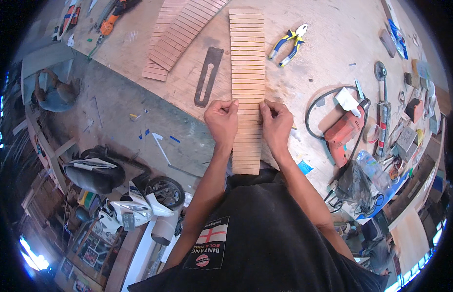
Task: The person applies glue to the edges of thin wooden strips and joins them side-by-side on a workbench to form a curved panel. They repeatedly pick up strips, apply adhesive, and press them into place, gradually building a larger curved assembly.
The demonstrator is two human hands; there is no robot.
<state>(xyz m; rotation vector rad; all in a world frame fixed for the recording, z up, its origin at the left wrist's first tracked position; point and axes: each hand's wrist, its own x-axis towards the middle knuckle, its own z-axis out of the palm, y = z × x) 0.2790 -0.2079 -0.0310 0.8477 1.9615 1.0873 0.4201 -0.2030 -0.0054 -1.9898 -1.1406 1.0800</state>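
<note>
A long, slightly tapering slotted wooden board [248, 73] runs from the worktable toward my torso, with many dark crosswise cuts, some showing thin yellowish lines. My left hand [221, 120] is closed at its left edge, thumb and forefinger pinched there. Opposite it, my right hand [276, 121] pinches the right edge at about the same height. Whether a thin piece lies between the fingertips is too small to tell. A dark flat metal plate with a long slot [209, 77] lies left of the board. Pliers with blue and yellow handles [289, 45] rest to its right, jaws upward.
More slotted boards [180, 36] overlap at the upper left, near an orange power tool [108, 23]. A red drill [344, 134] with a looped cord lies right, beside a caulking gun [382, 117] and clutter. Beyond the table's left edge, a motorcycle [131, 207] and a seated person [56, 92] are visible.
</note>
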